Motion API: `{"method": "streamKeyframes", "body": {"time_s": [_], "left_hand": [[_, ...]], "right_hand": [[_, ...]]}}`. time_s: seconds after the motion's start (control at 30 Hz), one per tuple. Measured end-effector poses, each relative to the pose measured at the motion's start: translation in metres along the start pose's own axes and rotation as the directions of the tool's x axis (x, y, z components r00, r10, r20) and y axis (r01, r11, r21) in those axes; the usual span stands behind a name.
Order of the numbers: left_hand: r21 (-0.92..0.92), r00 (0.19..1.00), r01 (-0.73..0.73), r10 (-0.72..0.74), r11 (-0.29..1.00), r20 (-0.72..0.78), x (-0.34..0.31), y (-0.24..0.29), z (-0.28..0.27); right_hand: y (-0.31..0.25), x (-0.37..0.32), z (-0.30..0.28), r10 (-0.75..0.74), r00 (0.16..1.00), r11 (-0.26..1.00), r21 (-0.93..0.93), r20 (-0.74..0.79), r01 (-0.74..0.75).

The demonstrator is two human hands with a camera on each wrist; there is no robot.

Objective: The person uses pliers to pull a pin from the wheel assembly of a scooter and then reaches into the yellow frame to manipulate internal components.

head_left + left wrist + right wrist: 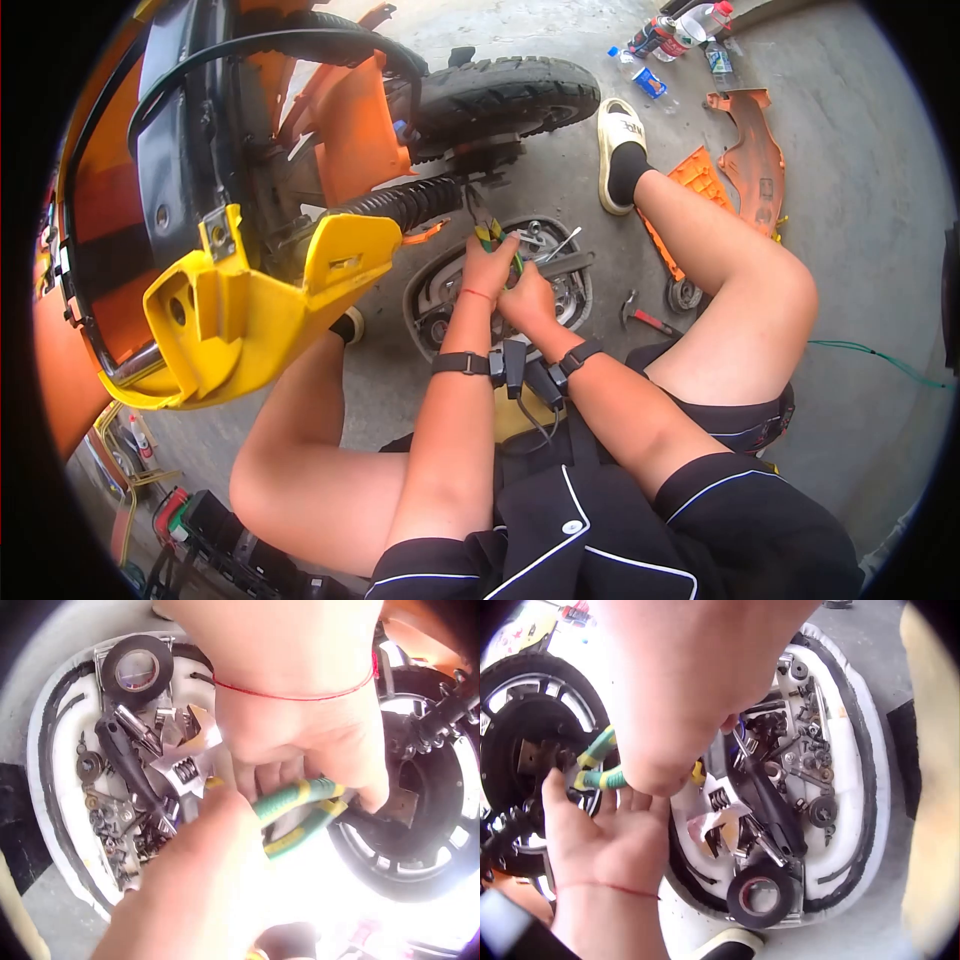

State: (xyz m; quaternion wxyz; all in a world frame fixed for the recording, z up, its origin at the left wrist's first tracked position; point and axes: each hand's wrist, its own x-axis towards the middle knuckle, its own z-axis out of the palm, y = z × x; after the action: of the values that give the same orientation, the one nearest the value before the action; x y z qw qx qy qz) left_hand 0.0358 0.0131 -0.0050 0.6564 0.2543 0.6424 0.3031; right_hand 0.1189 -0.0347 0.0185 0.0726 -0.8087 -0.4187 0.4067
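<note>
Both hands are at a pair of pliers (488, 232) with green and yellow handles, just in front of the scooter's wheel. My left hand (300, 735), a red string round its wrist, holds the pliers near the head, fingers behind the handles. My right hand (682, 727) grips the handle ends and hides part of them. Beneath the hands lies an upturned seat-shaped tray (411, 310) with a pale inside. It holds an adjustable wrench (184, 769), a black-handled screwdriver (124, 754), a roll of black tape (761, 896) and several bolts and washers (810, 750).
An orange and yellow scooter stands at the left, its rear tyre (510, 95) and spring shock absorber (410, 203) near the hands. A red-handled hammer (655, 320) and orange panels (755, 160) lie at the right. Several bottles (650, 80) are at the back.
</note>
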Motion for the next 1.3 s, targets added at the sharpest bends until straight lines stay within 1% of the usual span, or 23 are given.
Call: {"method": "streamKeyframes", "body": {"time_s": [0.07, 0.1, 0.13, 0.17, 0.2, 0.27, 0.3, 0.37, 0.4, 0.47, 0.5, 0.57, 0.6, 0.67, 0.8, 0.87, 0.9, 0.97, 1.0, 1.07, 1.2, 1.3], "left_hand": [[0.14, 0.988, -0.092, 0.107, 0.986, -0.11, 0.021, -0.029, -0.001], [0.14, 0.987, -0.096, 0.112, 0.985, -0.111, 0.021, -0.022, 0.001], [0.309, 0.971, -0.101, 0.161, 0.946, -0.174, 0.015, -0.015, 0.004], [0.469, 0.949, -0.088, 0.217, 0.879, -0.229, 0.008, -0.008, 0.006], [0.471, 0.948, -0.086, 0.218, 0.878, -0.232, 0.005, -0.004, 0.007], [0.53, 0.947, -0.021, 0.187, 0.848, -0.261, -0.002, 0.006, 0.008], [0.532, 0.947, -0.022, 0.189, 0.846, -0.261, -0.003, 0.006, 0.007], [0.546, 0.93, -0.019, 0.215, 0.838, -0.297, -0.005, 0.005, 0.008], [0.547, 0.931, -0.021, 0.216, 0.837, -0.295, -0.007, 0.008, 0.008], [0.572, 0.936, 0.012, 0.192, 0.82, -0.295, -0.011, 0.016, 0.007], [0.574, 0.936, 0.01, 0.194, 0.819, -0.293, -0.01, 0.017, 0.006], [0.573, 0.945, -0.01, 0.194, 0.82, -0.262, -0.009, 0.017, 0.004], [0.575, 0.945, -0.011, 0.196, 0.818, -0.261, -0.009, 0.017, 0.004], [0.579, 0.946, -0.004, 0.19, 0.816, -0.261, -0.011, 0.018, 0.004], [0.586, 0.945, -0.057, 0.233, 0.809, -0.229, -0.008, 0.015, 0.002], [0.567, 0.954, -0.053, 0.209, 0.822, -0.214, -0.009, 0.016, 0.0], [0.567, 0.954, -0.056, 0.212, 0.822, -0.213, -0.009, 0.017, -0.001], [0.554, 0.957, -0.082, 0.22, 0.829, -0.187, -0.01, 0.018, -0.002], [0.554, 0.958, -0.082, 0.219, 0.829, -0.185, -0.01, 0.018, -0.003], [0.553, 0.955, -0.1, 0.235, 0.827, -0.178, -0.009, 0.017, -0.003], [0.532, 0.947, -0.121, 0.258, 0.838, -0.191, -0.007, 0.012, -0.002], [0.531, 0.944, -0.127, 0.266, 0.838, -0.193, -0.002, 0.008, -0.002]], "right_hand": [[0.005, 0.004, 0.004, -0.035, 0.997, 0.999, 0.04, 0.068, 0.032], [0.004, 0.006, 0.003, -0.039, 0.997, 0.998, 0.041, 0.067, 0.037], [0.003, 0.008, 0.001, -0.147, 0.987, 0.988, -0.036, 0.058, 0.149], [0.003, 0.008, 0.0, -0.253, 0.966, 0.959, -0.113, 0.06, 0.258], [0.005, 0.012, 0.001, -0.255, 0.965, 0.959, -0.11, 0.063, 0.26], [0.007, 0.018, 0.004, -0.364, 0.916, 0.905, -0.17, 0.167, 0.391], [0.005, 0.02, 0.003, -0.365, 0.916, 0.905, -0.167, 0.166, 0.391], [0.003, 0.022, 0.002, -0.24, 0.917, 0.971, 0.074, 0.318, 0.229], [0.005, 0.025, 0.004, -0.24, 0.918, 0.971, 0.076, 0.316, 0.228], [0.013, 0.034, 0.017, -0.259, 0.901, 0.963, 0.17, 0.349, 0.211], [0.014, 0.036, 0.02, -0.26, 0.901, 0.962, 0.173, 0.347, 0.212], [0.019, 0.039, 0.027, -0.327, 0.901, 0.925, 0.29, 0.284, 0.245], [0.016, 0.036, 0.024, -0.328, 0.902, 0.924, 0.293, 0.282, 0.244], [0.012, 0.027, 0.017, -0.329, 0.923, 0.932, 0.225, 0.2, 0.283], [0.017, 0.031, 0.023, -0.308, 0.926, 0.935, 0.247, 0.217, 0.253], [0.021, 0.032, 0.032, -0.311, 0.929, 0.947, 0.15, 0.2, 0.284], [0.016, 0.03, 0.027, -0.312, 0.929, 0.946, 0.15, 0.197, 0.286], [0.002, 0.021, 0.013, -0.266, 0.932, 0.954, 0.206, 0.246, 0.218], [0.005, 0.022, 0.017, -0.264, 0.933, 0.954, 0.205, 0.245, 0.217], [0.015, 0.028, 0.029, -0.326, 0.928, 0.937, 0.191, 0.181, 0.292], [0.011, 0.024, 0.022, -0.332, 0.925, 0.933, 0.209, 0.184, 0.294], [0.01, 0.024, 0.02, -0.336, 0.921, 0.923, 0.264, 0.196, 0.28]]}}
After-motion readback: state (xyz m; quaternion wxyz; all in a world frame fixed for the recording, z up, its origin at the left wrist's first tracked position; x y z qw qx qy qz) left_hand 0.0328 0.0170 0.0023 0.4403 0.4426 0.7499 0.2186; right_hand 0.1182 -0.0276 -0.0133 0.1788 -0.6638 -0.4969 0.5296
